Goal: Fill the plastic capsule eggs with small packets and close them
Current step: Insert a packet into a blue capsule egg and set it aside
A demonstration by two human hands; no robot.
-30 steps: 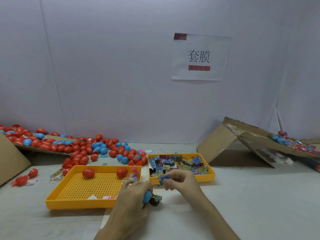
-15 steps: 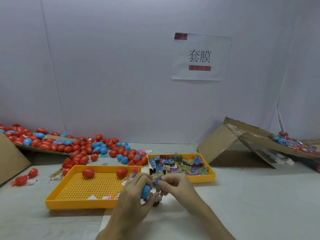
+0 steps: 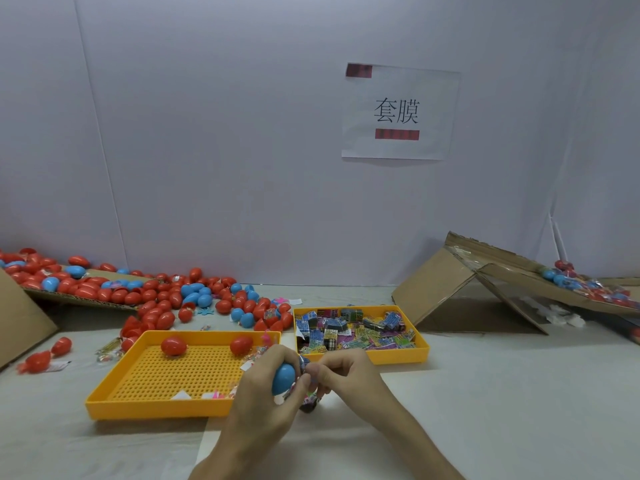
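Head view
Left hand [image 3: 263,400]: near the middle of the counter's front edge, fingers curled tight round a blue plastic capsule egg [image 3: 284,376], held just above the counter [image 3: 502,403].
Right hand [image 3: 346,375]: just right of the left hand, thumb and forefinger pinched together on a small printed packet [image 3: 304,362] at the egg's right side. How far the packet sits in the egg cannot be told.
Yellow perforated plastic tray [image 3: 138,408]: left of the hands, two red plastic eggs [image 3: 174,345] near its far rim.
Yellow plastic tray of packets [image 3: 421,346]: just behind the right hand, heaped with loose printed packets [image 3: 353,332].
Pile of red and blue eggs [image 3: 156,299]: towards the counter's back left corner.
Brown cardboard sheets [image 3: 436,285]: propped at the back right.
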